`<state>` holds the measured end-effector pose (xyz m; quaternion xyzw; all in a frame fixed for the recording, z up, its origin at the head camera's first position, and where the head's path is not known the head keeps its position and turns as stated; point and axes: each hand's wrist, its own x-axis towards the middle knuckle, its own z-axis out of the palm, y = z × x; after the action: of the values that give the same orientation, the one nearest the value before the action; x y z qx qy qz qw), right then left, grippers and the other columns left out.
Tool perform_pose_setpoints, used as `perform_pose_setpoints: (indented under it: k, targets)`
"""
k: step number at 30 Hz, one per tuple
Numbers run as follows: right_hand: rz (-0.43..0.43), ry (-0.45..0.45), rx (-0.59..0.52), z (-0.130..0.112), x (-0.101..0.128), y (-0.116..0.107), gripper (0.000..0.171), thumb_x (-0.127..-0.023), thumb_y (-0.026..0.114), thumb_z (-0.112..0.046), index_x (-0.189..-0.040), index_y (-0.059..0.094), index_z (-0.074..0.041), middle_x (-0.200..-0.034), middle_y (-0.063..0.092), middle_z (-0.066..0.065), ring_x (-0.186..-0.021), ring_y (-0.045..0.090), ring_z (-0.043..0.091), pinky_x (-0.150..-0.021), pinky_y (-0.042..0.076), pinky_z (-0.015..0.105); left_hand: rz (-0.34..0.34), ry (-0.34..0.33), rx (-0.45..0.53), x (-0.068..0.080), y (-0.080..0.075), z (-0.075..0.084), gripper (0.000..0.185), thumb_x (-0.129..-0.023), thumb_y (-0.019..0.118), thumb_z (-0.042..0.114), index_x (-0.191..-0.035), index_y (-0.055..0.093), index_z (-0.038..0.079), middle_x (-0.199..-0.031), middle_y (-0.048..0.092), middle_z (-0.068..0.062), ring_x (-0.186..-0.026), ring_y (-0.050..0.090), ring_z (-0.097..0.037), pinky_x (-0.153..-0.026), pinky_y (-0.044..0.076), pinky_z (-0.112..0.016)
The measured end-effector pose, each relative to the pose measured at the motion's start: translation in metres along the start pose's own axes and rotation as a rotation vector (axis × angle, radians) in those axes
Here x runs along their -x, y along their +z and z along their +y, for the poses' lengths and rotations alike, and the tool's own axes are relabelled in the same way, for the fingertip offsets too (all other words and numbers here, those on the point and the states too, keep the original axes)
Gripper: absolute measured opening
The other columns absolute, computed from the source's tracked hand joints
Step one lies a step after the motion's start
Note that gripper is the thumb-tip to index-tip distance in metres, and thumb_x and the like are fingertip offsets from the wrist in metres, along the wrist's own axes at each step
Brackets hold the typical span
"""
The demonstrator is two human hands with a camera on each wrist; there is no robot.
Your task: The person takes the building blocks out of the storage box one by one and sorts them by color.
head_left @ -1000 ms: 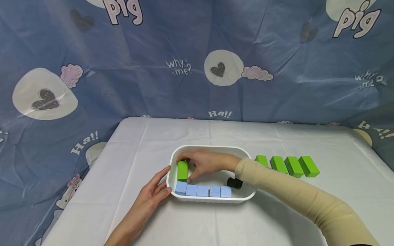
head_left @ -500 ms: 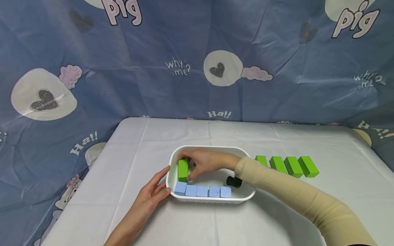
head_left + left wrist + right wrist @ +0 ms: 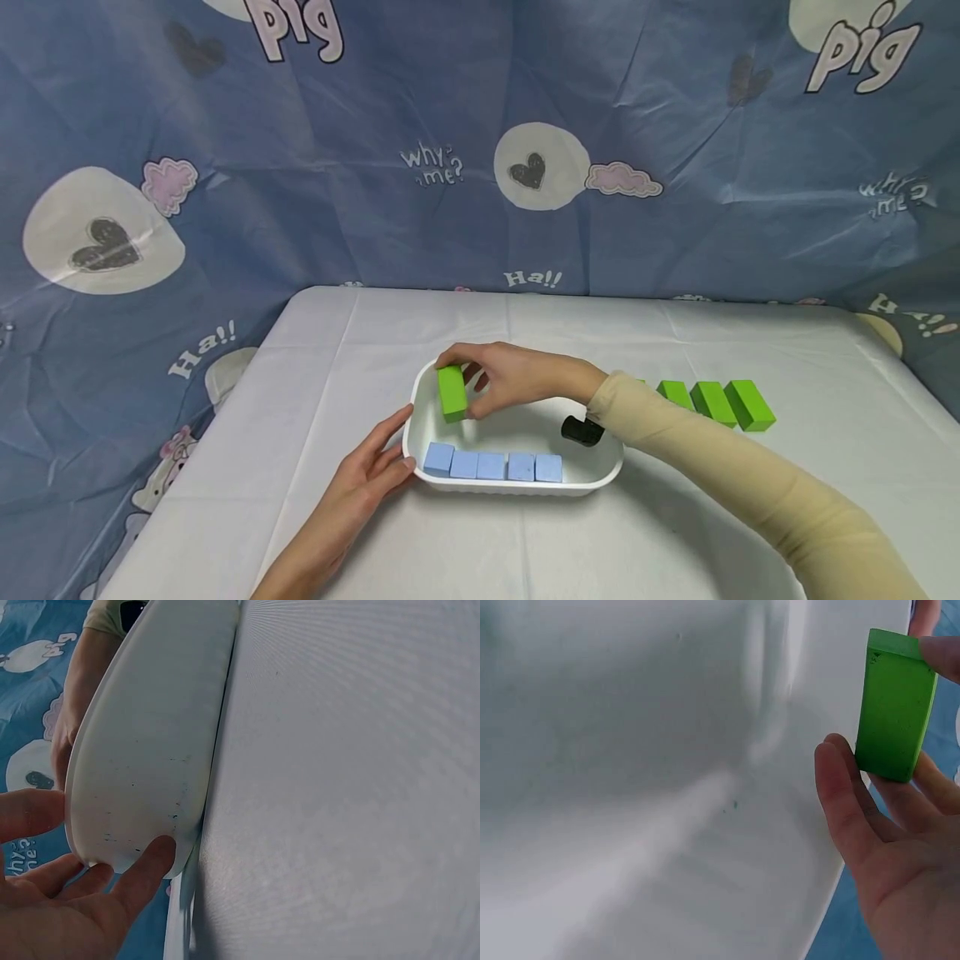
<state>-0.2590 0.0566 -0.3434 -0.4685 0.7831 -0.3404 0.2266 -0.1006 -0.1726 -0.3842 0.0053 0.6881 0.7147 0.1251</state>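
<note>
The left hand [image 3: 360, 487] lies flat on the worktop [image 3: 480, 542], straight fingers touching the white basin [image 3: 517, 486]. Inside sit five blue blocks [image 3: 492, 466] (one row). The right hand [image 3: 517, 379] pinches a green block [image 3: 452, 392], raised over the basin's far left corner.

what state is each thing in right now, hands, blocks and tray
right hand: pinching the green block
green block: held above the tray's left end
left hand: open, fingers against the tray
tray: flat on the table
blue blocks: five in a row along the tray's near wall
</note>
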Motion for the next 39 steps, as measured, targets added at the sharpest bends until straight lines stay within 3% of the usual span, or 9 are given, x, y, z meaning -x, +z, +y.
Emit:
perform_pose_setpoints:
  k: [22,31,39]
  targets:
    - [0.095,-0.022,0.026,-0.015,0.027,-0.017,0.061,-0.079,0.074,-0.013,-0.136,0.052,-0.011,-0.120,0.057,-0.009,-0.106,0.060,0.009,-0.088,0.054,0.033,0.020,-0.015,-0.020,0.002,0.003,-0.001,0.062,-0.096,0.061,0.009,-0.151,0.037,0.024,-0.143,0.049,-0.016,-0.129,0.049,-0.023,-0.099,0.046,-0.026]
    - [0.140,-0.060,-0.079,-0.020,0.046,-0.025,0.063,-0.078,0.074,-0.002,-0.136,0.050,-0.011,-0.126,0.053,-0.002,-0.110,0.059,0.014,-0.092,0.052,0.032,-0.031,0.031,-0.002,0.004,0.002,0.002,0.064,-0.097,0.060,0.009,-0.154,0.032,0.021,-0.144,0.046,-0.021,-0.132,0.046,-0.025,-0.100,0.045,-0.026]
    - [0.182,-0.042,-0.111,-0.020,0.068,-0.031,0.063,-0.078,0.070,0.004,-0.137,0.051,-0.009,-0.127,0.050,0.001,-0.110,0.059,0.017,-0.092,0.053,0.033,-0.026,0.028,-0.009,0.004,0.003,0.002,0.064,-0.097,0.060,0.009,-0.154,0.033,0.021,-0.144,0.046,-0.020,-0.131,0.047,-0.025,-0.100,0.045,-0.025]
